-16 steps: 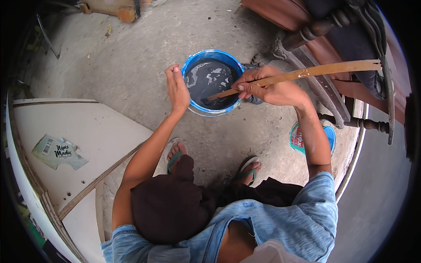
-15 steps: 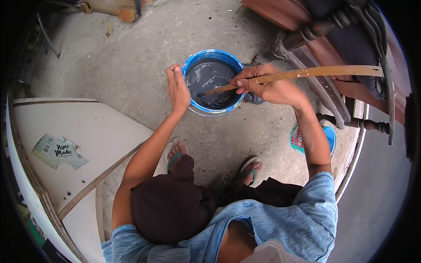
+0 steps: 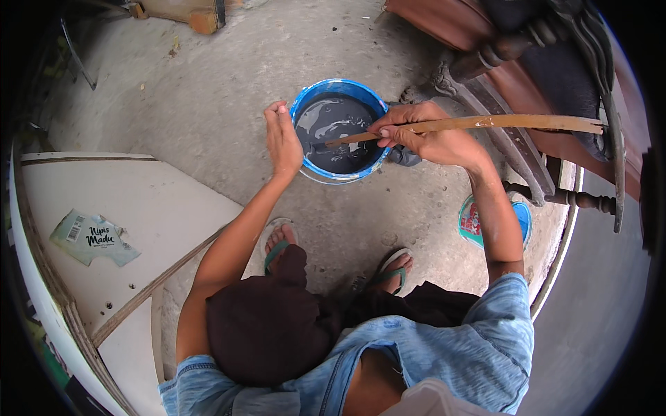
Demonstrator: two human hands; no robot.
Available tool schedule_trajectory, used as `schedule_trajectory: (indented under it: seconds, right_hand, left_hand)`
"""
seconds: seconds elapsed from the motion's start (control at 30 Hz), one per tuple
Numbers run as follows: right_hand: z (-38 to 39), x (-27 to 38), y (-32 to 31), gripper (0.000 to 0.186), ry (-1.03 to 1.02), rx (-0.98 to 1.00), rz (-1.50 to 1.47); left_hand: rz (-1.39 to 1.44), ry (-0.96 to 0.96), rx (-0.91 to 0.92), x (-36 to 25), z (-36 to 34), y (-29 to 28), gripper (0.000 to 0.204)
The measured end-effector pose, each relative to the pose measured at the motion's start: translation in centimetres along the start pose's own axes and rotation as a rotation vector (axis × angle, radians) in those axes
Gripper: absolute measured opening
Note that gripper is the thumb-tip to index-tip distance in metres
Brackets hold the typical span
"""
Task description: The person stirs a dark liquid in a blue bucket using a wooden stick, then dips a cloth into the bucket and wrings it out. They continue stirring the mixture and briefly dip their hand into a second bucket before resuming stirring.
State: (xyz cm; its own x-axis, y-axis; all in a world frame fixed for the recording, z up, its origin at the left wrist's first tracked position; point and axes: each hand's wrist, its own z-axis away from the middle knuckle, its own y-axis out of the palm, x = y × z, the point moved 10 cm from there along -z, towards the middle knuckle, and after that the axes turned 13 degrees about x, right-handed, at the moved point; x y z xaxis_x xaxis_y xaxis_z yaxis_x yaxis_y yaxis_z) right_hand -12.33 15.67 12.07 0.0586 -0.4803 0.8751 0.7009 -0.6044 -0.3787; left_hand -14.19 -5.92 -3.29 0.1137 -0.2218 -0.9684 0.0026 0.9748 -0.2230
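A blue bucket (image 3: 305,94) stands on the concrete floor, holding dark grey liquid (image 3: 335,130) that looks like paint, with pale swirls on its surface. Closed around a long flat wooden stick (image 3: 513,121), my right hand (image 3: 423,135) is at the bucket's right rim. The stick's low end slants into the liquid; its other end reaches far right. My left hand (image 3: 283,144) rests with its palm side against the bucket's left edge, fingers mostly straight and not wrapped round it. The bucket's thin wire handle (image 3: 329,182) hangs along the near side.
Right of the bucket lies carved dark wooden furniture (image 3: 499,128) with reddish-brown covering. Below it is a small green and blue container (image 3: 475,222), partly behind my right forearm. White-faced boards (image 3: 166,201) lie at left. My sandalled feet (image 3: 281,243) are near the bucket.
The stick has shifted slightly in the liquid, its far end dipping a little lower in view. The pale swirls have changed shape. My left hand stays at the bucket's edge.
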Motion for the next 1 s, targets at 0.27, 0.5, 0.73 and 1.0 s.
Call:
schedule_trajectory:
  seconds: [0.27, 0.5, 0.73, 1.0]
  right_hand:
    - [1.6, 1.4, -1.8, 0.022, 0.097, 0.035, 0.468]
    - [0.7, 1.0, 0.2, 0.022, 0.053, 0.071, 0.115]
    - [0.3, 1.1, -1.7, 0.021, -0.016, -0.126, 0.339]
    - [-0.3, 0.8, 0.9, 0.021, -0.038, 0.086, 0.257]
  left_hand:
    - [-0.031, 0.016, -0.027, 0.5, 0.2, -0.4, 0.054]
    - [-0.002, 0.009, -0.023, 0.4, 0.0, -0.1, 0.054]
    - [-0.019, 0.006, -0.037, 0.4, 0.1, -0.4, 0.053]
    - [-0.023, 0.033, -0.036, 0.5, 0.1, -0.3, 0.053]
